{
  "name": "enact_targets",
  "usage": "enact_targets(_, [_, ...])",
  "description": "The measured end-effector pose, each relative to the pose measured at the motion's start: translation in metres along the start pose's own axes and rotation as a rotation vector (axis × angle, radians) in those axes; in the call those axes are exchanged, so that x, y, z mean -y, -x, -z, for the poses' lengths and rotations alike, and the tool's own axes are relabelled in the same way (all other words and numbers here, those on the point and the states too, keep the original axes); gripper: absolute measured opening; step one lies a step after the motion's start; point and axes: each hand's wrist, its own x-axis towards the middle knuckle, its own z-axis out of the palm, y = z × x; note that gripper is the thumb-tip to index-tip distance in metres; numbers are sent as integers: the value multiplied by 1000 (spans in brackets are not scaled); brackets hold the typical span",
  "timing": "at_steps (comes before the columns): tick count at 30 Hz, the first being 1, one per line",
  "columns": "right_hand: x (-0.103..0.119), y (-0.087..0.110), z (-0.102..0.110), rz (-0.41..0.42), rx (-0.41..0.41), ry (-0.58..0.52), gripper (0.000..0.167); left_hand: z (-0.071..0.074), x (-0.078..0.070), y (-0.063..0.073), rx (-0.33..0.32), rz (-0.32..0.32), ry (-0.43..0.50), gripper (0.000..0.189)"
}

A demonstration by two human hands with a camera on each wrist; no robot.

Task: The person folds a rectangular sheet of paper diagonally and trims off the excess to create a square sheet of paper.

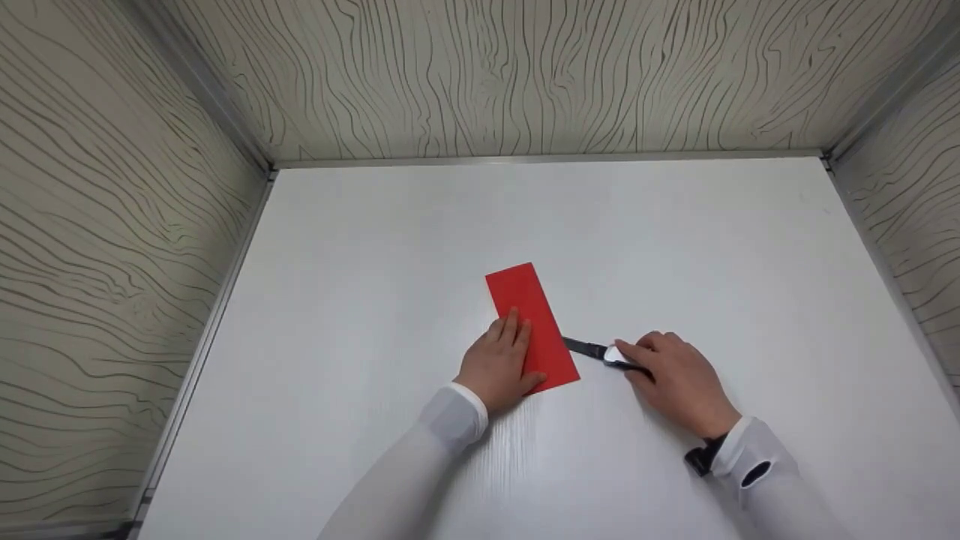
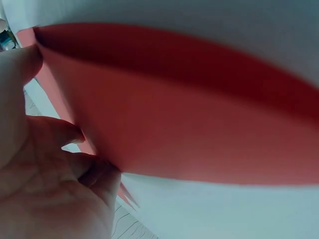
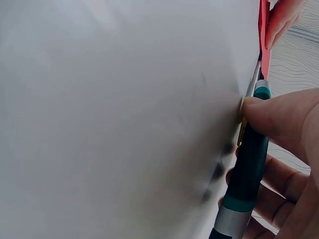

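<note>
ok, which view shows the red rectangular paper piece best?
Head: nearly the whole paper piece shows, the left hand covering part. Left wrist: close-up, two layers gaping, cropped at right. Right wrist: only a thin strip.

Red paper (image 2: 174, 119) partly outside left-wrist view

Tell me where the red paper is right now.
In the head view, the red paper lies near the middle of the white table, partly under the left hand, with the black tool at its right edge.
</note>
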Motion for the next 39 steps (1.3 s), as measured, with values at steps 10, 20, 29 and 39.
enact_targets(10, [14,-4,-6,15,53,-15,46,2,-1,0,7,6,-15,89])
enact_targets(20, [16,-9,-4,8,78,12,46,3,-1,1,2,-2,-16,89])
enact_targets(29, [12,-9,-1,-35,72,-6,47,3,1,1,-3,-16,-27,87])
enact_targets(39, [11,-9,0,-49,78,-13,47,3,1,1,3,-10,-18,89])
